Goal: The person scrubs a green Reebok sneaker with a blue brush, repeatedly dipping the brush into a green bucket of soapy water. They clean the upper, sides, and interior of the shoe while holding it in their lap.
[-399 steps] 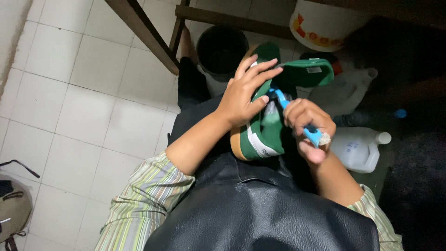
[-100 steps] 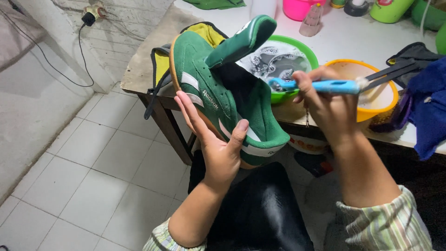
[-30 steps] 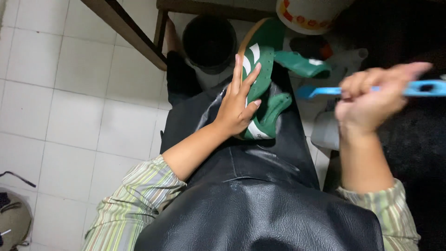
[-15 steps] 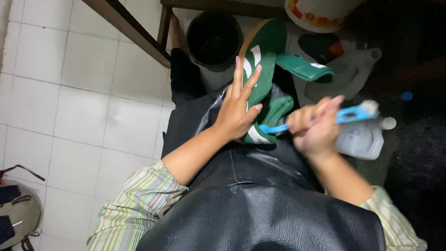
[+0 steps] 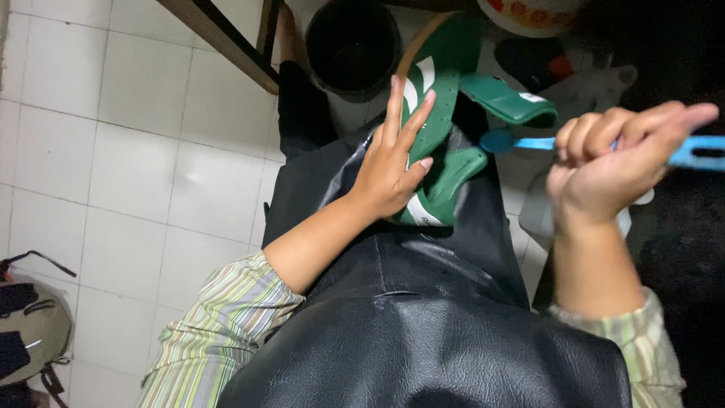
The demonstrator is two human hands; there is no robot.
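Open white tiled floor [image 5: 128,151] on the left gives free passage. Ahead, a black bucket [image 5: 353,41] & wooden worktop leg [image 5: 219,34] block the way. Right side is crowded w/ plastic jugs [image 5: 596,83]; green sneaker [image 5: 442,136] fills the lap centre.

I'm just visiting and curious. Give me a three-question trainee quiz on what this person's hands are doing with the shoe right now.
1. True or false: the left hand lies on the green shoe.
2. The right hand holds: A) a blue brush, B) a sponge, C) scissors?
3. Fill in: the shoe rests on a black ____ covering the lap.

Key: 1 true. 2 A. 3 apron.
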